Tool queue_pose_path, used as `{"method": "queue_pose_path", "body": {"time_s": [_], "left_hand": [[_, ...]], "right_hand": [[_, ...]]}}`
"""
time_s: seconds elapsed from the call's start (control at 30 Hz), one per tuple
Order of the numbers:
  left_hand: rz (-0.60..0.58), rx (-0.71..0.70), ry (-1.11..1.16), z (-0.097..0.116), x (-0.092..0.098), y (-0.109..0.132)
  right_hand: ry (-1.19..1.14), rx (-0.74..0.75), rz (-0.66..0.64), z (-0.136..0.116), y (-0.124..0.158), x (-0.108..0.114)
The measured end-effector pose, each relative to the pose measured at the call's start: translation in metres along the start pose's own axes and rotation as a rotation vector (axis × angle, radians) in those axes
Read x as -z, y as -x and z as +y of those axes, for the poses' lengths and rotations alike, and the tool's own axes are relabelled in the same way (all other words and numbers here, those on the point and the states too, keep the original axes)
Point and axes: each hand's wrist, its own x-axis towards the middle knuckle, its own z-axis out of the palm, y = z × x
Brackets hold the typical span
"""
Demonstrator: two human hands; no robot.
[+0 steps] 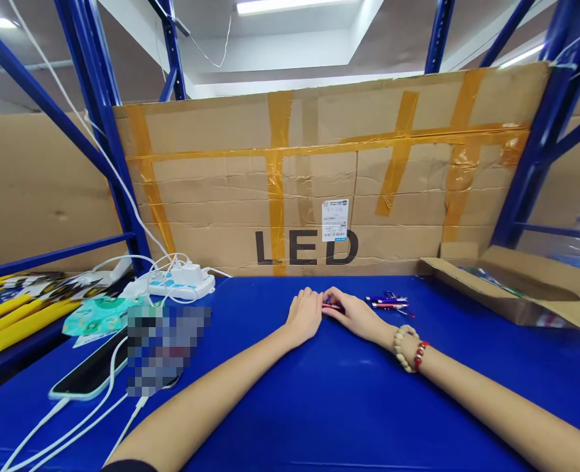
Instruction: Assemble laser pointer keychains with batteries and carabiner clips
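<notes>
Just left of the table's middle, my left hand (pixel 304 316) is closed with its fingers curled. It meets the left end of a slim, shiny red pen (pixel 333 307), and that end is hidden by the fingers. My right hand (pixel 353 313), with a beaded bracelet on its wrist, pinches the same pen between thumb and fingers. Right behind the right hand lies a small bunch of slim pens (pixel 388 303), purple, red and silver, with small dark loops or clips near them.
An open cardboard tray (pixel 497 298) with slim items stands at the right. A power strip (pixel 182 285), a green packet (pixel 100 316), a phone (pixel 90 367) and white cables lie left. A taped cardboard sheet (pixel 221 196) walls the back of the blue table (pixel 280 406).
</notes>
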Motion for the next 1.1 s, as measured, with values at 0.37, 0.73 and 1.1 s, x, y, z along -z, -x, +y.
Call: {"method": "queue_pose_path", "body": {"time_s": [0.37, 0.73, 1.1], "left_hand": [[0.097, -0.101, 0.204, 0.001, 0.008, 0.003], [0.104, -0.191, 0.367, 0.005, 0.01, 0.007], [0.095, -0.076, 0.526, -0.001, 0.004, 0.003]], "right_hand": [[-0.327, -0.139, 0.003, -0.008, 0.005, -0.003], [-0.175, -0.089, -0.005, -0.001, 0.007, 0.006], [-0.135, -0.08, -0.021, -0.001, 0.006, 0.003]]}}
